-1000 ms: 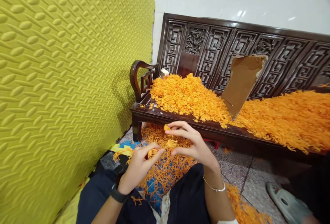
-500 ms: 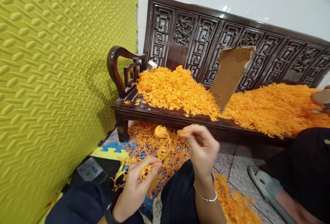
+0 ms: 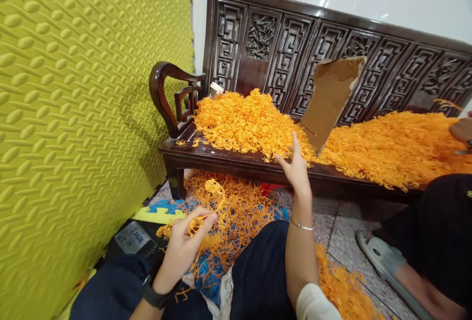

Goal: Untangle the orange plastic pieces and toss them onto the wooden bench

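My left hand [image 3: 184, 239] pinches an orange plastic strand piece [image 3: 212, 197] that curls upward above my lap. My right hand [image 3: 296, 165] is stretched out with fingers apart, reaching the front edge of the big heap of orange plastic pieces [image 3: 250, 123] on the dark carved wooden bench [image 3: 236, 160]. It holds nothing that I can see. A loose mass of orange strands [image 3: 236, 212] lies on the floor below the bench, in front of my knees.
A yellow embossed foam mat [image 3: 84, 113] stands at my left. A cardboard sheet [image 3: 328, 96] leans in the heap against the bench back. Another person's leg and sandal [image 3: 383, 261] are at the right, their hand [image 3: 462, 130] at the edge.
My right hand let go of the small piece and moved forward and up to the heap on the bench. My left hand keeps its strand, slightly lower. The camera view shifted left.
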{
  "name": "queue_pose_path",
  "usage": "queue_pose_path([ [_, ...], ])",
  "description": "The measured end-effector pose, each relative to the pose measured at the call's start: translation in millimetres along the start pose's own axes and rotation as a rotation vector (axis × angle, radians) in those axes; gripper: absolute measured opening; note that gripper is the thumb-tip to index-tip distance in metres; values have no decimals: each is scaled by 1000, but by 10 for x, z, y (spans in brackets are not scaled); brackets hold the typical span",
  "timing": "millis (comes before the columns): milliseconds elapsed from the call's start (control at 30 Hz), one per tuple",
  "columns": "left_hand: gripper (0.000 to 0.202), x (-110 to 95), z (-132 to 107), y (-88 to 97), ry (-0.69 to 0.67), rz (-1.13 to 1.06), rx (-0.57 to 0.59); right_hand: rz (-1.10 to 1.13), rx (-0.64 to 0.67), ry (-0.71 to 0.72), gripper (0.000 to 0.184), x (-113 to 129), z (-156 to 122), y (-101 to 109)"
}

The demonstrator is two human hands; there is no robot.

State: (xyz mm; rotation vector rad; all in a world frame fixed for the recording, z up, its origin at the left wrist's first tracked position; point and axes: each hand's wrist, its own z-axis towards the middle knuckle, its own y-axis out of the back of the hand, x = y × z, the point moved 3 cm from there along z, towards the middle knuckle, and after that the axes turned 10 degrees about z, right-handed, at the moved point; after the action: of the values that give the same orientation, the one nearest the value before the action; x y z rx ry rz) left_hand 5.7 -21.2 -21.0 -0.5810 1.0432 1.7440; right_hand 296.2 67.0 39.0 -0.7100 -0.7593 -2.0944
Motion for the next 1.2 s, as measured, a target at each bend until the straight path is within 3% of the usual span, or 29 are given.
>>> queue_pose_path([
  [67,14,24,3,-15,-25,21,45,112,79,-161,51,-103,-134,-201],
  [133,14,40,8,-36,-72,52,91,323,297,-263,40,-46,-292,-385],
  [233,16,52,8,-65,-169,131,113,551,654,-281,35,277,-507,-624],
  [333,23,55,-9,-82,-283,244,123,558,803,-286,39,568,-660,-798],
  [467,31,49,-30,-100,-380,393,194,390,818,-263,45,703,-762,-851],
  [667,38,35,-39,-153,-413,511,279,318,931,-25,29,729,-730,-682],
  [767,35,63,-32,-160,-406,512,263,378,940,17,20,720,-696,-621],
  [933,34,116,-13,-123,-394,506,190,555,846,-76,14,675,-670,-540],
  [1067,35,138,-3,-96,-345,482,182,597,929,-114,25,617,-666,-469],
  [1200,24,155,10,-57,-224,320,205,630,1046,15,30,584,-634,-376],
])
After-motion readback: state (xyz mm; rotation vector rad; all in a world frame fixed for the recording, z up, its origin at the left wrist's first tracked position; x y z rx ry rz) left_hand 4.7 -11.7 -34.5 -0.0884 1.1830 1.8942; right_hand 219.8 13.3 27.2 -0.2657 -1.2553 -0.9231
